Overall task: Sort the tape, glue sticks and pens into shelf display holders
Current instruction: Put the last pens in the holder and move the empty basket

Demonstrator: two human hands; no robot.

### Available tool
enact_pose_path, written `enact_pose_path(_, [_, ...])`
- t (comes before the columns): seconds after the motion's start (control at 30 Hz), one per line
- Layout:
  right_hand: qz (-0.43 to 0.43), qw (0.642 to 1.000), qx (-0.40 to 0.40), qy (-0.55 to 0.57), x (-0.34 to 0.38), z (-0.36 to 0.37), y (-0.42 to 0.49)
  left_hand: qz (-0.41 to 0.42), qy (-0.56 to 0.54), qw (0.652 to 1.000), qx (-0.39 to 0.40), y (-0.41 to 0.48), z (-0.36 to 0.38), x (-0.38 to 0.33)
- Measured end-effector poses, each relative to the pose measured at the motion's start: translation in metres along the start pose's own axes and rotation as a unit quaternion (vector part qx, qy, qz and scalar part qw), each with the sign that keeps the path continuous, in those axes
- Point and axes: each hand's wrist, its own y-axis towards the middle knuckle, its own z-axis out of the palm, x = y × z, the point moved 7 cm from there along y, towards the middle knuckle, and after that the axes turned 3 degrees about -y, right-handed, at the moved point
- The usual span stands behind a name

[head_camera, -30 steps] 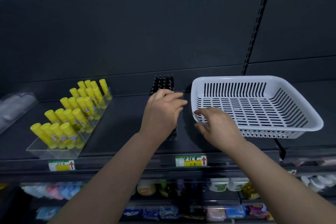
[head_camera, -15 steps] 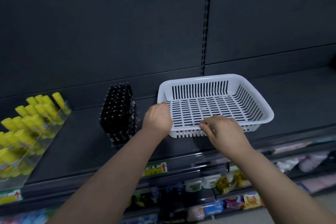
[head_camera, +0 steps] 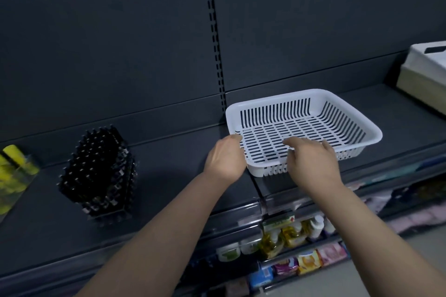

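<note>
On the white basket (head_camera: 277, 100), just right of the pens (head_camera: 99, 166), the left hand (head_camera: 224, 159) seems curled round its near-left corner and the right hand (head_camera: 311, 164) hooks fingers over the front rim: light, stiff plastic, probably best lifted by that rim.

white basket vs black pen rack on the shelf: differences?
The white basket is empty, low and wide; the pen rack is packed with black pens, taller and narrower. The left hand and right hand grip the white basket's near rim; nothing touches the pen rack. Both are on the same dark shelf.
</note>
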Motion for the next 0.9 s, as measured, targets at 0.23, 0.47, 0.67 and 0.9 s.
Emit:
enact_pose_path(0.23, [-0.143,0.987,-0.019,0.068,0.099,0.007,-0.011,-0.042,0.026,0.999,-0.005,-0.040,-0.035,0.069])
enact_pose_path(0.47, [-0.250,0.964,0.048,0.074,0.223,0.038,-0.050,-0.089,0.059,0.994,0.031,-0.127,-0.085,0.165])
enact_pose_path(0.67, [-0.262,0.956,0.107,0.079,0.288,0.065,-0.076,-0.190,0.070,0.977,0.064,-0.182,-0.130,0.250])
enact_pose_path(0.9, [-0.187,0.951,0.215,0.120,0.317,0.100,-0.085,-0.209,-0.058,0.976,0.000,-0.165,-0.134,0.291])
